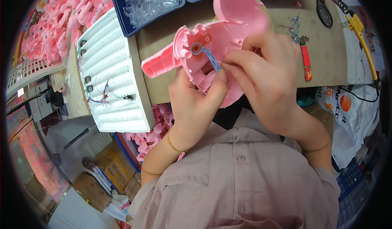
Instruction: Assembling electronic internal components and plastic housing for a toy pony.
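My left hand grips a pink plastic toy shell from below, its thumb pressed on the near edge. The shell is hollow, with ribs and posts inside and a long handle-like part out to the left. A blue-grey lever with a ring at one end lies inside the shell. Over the shell's right side, my right hand has thumb and index finger pinched together beside the lever's tip. Whatever they hold is too small or hidden to make out. A larger rounded pink piece rises behind the shell.
Navy bins of clear plastic parts line the back. A white foam tray with small round parts and wires stands left. To the right lie red-handled pliers, wired bits and a yellow soldering iron. Pink parts fill a basket.
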The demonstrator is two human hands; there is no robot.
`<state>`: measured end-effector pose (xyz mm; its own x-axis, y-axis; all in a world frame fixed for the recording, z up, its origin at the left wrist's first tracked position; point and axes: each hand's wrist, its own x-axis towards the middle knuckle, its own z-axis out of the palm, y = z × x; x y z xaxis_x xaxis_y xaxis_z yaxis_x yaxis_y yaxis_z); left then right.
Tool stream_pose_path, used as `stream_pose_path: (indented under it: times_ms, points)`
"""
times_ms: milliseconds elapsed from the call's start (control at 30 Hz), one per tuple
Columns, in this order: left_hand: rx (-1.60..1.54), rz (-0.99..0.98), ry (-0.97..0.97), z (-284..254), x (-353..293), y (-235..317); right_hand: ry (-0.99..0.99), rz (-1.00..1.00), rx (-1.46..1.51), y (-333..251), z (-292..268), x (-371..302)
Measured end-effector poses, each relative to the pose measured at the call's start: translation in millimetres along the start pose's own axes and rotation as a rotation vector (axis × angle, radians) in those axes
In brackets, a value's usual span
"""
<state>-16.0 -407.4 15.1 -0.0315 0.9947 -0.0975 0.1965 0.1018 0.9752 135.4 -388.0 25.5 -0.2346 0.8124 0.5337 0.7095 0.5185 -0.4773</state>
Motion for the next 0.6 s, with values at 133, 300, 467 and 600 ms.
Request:
stream_pose_path:
  times_ms: [133, 300, 467, 600]
  points:
    - [-0.051, 0.057, 0.055, 2.8, -1.6, -4.6, 0.039, 0.029, 0.002, -2.1, 7.2, -4.7]
    - [0.003, 0.065, 0.083, 2.8, -2.3, -3.8, -0.006, 0.09, 0.132, 0.4, 3.9, -3.3]
    - [0.121, 0.173, 0.129, 4.7, -2.3, -8.9, 0.009, 0.094, 0.109, -1.7, 6.6, -4.2]
    - [0.275, 0.291, 0.161, 5.6, -2.4, -15.8, 0.012, 0.091, 0.053, -1.5, 7.4, -6.8]
